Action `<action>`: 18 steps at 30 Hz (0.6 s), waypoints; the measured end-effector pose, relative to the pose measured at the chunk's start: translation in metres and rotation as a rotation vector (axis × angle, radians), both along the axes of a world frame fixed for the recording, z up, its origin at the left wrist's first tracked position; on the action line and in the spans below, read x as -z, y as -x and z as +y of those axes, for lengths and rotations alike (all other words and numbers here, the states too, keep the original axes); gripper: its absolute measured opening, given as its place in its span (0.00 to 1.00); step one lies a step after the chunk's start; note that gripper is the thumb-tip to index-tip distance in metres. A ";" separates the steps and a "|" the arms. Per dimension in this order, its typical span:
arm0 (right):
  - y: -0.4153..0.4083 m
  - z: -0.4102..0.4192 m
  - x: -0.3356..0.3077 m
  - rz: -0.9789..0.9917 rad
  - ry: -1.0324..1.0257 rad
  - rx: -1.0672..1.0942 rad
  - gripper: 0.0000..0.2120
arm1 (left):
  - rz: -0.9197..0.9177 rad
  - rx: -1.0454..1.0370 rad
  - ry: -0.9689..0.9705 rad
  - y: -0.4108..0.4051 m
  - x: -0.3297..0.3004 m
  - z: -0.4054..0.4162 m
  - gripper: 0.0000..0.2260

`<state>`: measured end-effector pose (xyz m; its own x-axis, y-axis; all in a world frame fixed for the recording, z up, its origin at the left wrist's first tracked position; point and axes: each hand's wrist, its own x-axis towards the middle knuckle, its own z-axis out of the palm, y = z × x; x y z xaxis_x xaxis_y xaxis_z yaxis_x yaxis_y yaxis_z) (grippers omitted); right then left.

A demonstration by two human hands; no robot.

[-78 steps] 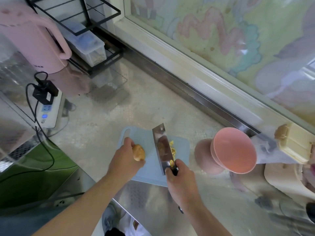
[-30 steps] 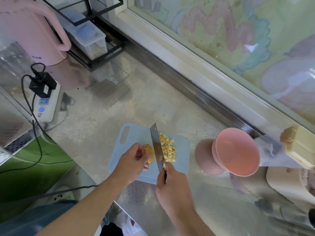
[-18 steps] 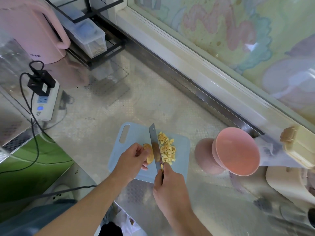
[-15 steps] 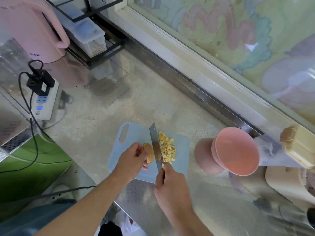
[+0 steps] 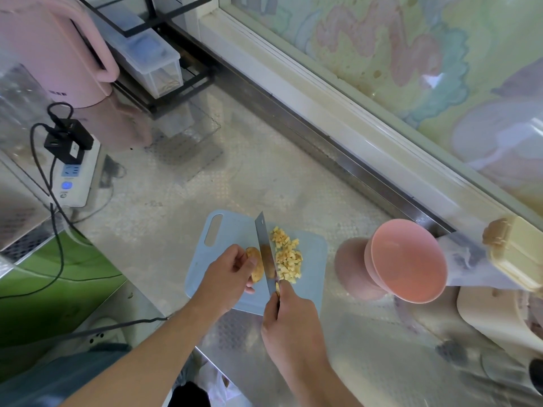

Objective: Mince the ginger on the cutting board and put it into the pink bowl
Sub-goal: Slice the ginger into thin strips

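A light blue cutting board (image 5: pixel 232 230) lies on the steel counter. My left hand (image 5: pixel 226 277) pins a brown ginger piece (image 5: pixel 255 264) on the board. My right hand (image 5: pixel 291 321) grips the handle of a cleaver (image 5: pixel 263 251), whose blade stands on edge against the right side of the ginger. A heap of small yellow ginger cubes (image 5: pixel 288 257) lies on the board to the right of the blade. The pink bowl (image 5: pixel 411 262) stands on the counter to the right of the board, empty inside.
A pink kettle (image 5: pixel 55 51) and a black wire rack holding a clear box (image 5: pixel 150 63) stand at the back left. A power strip (image 5: pixel 73 177) with cables lies left. Cream containers (image 5: pixel 511 254) sit at the right. A window ledge (image 5: pixel 338 118) runs behind.
The cleaver went from flat, raised above the board, to standing on edge against the ginger. My left hand brought the ginger down onto the board. The diced heap is now in plain sight.
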<state>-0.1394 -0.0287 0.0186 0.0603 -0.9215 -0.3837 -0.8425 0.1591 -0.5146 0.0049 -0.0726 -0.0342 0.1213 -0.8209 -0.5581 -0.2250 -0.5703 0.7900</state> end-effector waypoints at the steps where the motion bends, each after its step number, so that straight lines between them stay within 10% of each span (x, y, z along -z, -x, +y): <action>1: -0.001 0.000 -0.001 0.008 0.003 -0.007 0.07 | -0.002 0.004 0.003 0.000 0.000 0.000 0.12; 18: -0.010 0.011 0.002 0.097 -0.014 -0.043 0.05 | -0.010 0.016 0.019 0.001 0.003 0.001 0.12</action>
